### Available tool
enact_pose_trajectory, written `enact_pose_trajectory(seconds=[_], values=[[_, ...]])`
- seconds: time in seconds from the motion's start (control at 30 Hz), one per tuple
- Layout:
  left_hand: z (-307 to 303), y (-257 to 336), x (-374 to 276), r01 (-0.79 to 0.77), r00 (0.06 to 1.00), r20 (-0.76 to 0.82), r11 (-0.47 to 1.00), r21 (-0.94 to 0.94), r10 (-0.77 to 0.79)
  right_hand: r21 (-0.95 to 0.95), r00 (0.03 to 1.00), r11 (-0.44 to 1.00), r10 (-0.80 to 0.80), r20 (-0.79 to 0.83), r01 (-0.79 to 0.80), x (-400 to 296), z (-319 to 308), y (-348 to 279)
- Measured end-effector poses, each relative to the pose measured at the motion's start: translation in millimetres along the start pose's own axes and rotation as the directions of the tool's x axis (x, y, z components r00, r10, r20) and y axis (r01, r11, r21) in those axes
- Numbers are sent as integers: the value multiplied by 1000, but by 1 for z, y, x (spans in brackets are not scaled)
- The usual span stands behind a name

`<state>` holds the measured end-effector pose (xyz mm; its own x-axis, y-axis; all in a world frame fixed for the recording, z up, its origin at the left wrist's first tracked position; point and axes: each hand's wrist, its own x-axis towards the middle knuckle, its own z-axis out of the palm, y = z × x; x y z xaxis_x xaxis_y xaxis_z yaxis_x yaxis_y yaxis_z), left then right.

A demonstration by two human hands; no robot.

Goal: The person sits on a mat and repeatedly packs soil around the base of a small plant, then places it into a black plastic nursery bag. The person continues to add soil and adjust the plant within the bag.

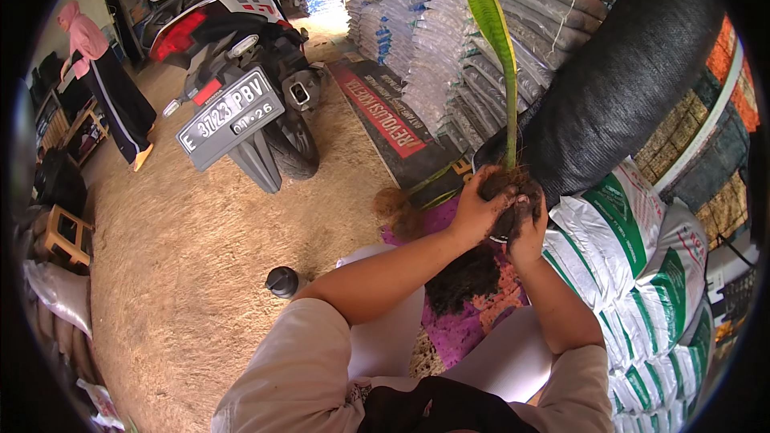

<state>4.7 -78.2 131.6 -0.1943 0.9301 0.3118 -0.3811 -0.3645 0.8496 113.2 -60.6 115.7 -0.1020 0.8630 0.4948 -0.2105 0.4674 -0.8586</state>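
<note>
Both my soil-covered hands are cupped around the dark root ball [504, 185] of a snake plant [508, 72], whose single tall leaf with yellow edges stands upright. My left hand [481, 207] grips the near left side, and my right hand [528, 216] presses on the right side with its fingers on the soil. Below them, loose dark soil [463, 279] lies in a heap on a purple and orange sheet [442, 334] between my legs. A thin pale rim of something round shows just under the hands; most of it is hidden.
White and green printed sacks [607, 246] are stacked at right, beside a large black fabric roll or sack [625, 72]. A fibrous brown clump [397, 210] and a black-lidded container [283, 281] lie left. A parked motorcycle [240, 72] stands ahead; a person [102, 72] is at far left.
</note>
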Motion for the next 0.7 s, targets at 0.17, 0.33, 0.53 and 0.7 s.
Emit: enact_pose_trajectory(seconds=[0.17, 0.33, 0.53, 0.7], values=[[1, 9, 4, 5, 998, 57, 996, -86, 0, 167, 999, 985, 42, -6, -40, 7, 1, -8], [1, 20, -3, -245, 953, 239, 936, 252, 185, 385, 995, 918, 100, 17, -99, 8, 3, -23], [-3, 16, -7, -195, 961, 231, 962, 191, 149, 328, 996, 941, 65, 58, -80, 3, 9, -28], [-2, 12, -7, -217, 952, 258, 958, 188, 165, 359, 996, 930, 69, 54, -84, 4, 3, -25]])
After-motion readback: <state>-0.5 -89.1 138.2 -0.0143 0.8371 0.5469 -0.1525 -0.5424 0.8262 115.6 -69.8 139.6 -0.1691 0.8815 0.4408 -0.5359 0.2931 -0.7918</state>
